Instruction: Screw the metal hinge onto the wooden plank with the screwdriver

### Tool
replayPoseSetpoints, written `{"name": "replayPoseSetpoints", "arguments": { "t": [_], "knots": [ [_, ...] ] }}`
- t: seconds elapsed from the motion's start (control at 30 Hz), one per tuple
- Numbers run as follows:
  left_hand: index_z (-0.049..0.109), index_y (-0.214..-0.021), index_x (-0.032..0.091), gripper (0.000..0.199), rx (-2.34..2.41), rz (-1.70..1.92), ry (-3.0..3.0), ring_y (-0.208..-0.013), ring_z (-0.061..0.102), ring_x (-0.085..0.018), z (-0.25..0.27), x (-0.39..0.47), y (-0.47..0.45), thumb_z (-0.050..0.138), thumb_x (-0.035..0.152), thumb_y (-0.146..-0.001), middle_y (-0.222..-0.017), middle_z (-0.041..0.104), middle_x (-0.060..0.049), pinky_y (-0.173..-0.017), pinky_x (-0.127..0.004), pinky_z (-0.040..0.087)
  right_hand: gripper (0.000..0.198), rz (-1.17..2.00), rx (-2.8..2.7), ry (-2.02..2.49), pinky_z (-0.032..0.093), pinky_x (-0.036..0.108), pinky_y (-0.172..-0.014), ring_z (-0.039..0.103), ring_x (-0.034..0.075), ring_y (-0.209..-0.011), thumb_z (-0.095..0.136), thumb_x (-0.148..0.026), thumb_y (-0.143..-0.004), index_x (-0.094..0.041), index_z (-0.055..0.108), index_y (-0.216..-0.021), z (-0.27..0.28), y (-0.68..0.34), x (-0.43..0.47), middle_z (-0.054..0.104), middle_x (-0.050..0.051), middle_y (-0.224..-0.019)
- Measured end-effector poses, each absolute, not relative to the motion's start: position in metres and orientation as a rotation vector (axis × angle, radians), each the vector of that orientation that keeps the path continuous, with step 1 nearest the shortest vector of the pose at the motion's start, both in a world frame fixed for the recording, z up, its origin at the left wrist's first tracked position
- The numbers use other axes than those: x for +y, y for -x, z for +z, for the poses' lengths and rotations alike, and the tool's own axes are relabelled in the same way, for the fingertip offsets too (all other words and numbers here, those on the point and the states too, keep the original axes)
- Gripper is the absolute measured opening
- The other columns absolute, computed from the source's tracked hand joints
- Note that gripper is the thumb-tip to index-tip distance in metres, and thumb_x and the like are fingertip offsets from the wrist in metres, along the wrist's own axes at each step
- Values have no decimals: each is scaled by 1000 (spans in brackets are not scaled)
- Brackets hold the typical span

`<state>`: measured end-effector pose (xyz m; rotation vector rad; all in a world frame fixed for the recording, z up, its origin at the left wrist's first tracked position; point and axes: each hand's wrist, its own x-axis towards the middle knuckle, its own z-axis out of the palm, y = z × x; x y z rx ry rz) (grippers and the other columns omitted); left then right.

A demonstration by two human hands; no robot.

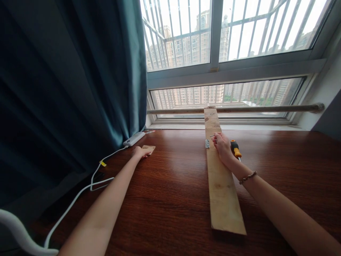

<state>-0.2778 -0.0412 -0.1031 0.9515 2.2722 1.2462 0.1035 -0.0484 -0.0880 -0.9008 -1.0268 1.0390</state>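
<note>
My left hand (139, 152) reaches out to the left side of the table, its fingers closed on the edge of a small flat light-brown piece of wood (149, 149). My right hand (223, 145) is over a long narrow wooden board (223, 188), pinching a small thin metal piece that looks like a screw (212, 136). Beside those fingers, a metal hinge (207, 143) sits at the board's left edge. A screwdriver (236, 148) with a black and yellow handle lies right of the hand, its shaft partly hidden behind the wrist.
The dark red-brown wooden table (170, 199) runs to a window with a horizontal rail (266, 109), near the board's far end. A white power strip (134, 139) and white cables (77, 196) lie at the left, beside a blue curtain (106, 71).
</note>
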Motion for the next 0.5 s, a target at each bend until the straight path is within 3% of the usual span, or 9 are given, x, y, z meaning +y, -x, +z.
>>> {"name": "replayPoseSetpoints", "arguments": {
  "t": [0.13,0.23,0.33,0.43,0.5],
  "knots": [
    [51,-54,13,27,2365,1017,-995,-69,62,-39,-106,-37,287,78,12,-48,-59,62,-20,-52,-35,39,17,1127,-854,873,27,21,-38,34,6,-42,49,-31,-75,-21,41,-64,-79,-107,-44,46,-5,-57],
    [52,-54,13,30,2396,981,-1055,-73,62,-41,-109,-38,291,80,17,-49,-57,61,-18,-55,-38,40,16,1246,-725,849,39,20,-42,42,7,-45,44,-21,-78,-21,40,-62,-65,-110,-45,47,-2,-58],
    [56,-70,12,35,2437,1055,-1155,-89,58,-44,-107,-43,286,82,19,-48,-69,63,-18,-63,-40,41,16,1353,-648,814,50,22,-52,54,10,-55,45,-14,-78,-21,42,-63,-50,-114,-56,53,1,-63],
    [56,-95,15,48,2398,1225,-1378,-99,55,-37,-95,-53,256,79,28,-55,-80,63,-12,-70,-39,42,17,1444,-588,784,55,25,-60,60,13,-66,42,-14,-82,-20,45,-67,-42,-114,-78,57,5,-71],
    [59,-99,19,41,2161,1365,-1613,-81,60,-27,-83,-69,216,73,33,-64,-71,61,-5,-68,-33,43,18,1555,-502,759,57,26,-64,62,15,-74,39,-19,-87,-18,47,-71,-40,-111,-96,58,9,-75]
  ]
}}
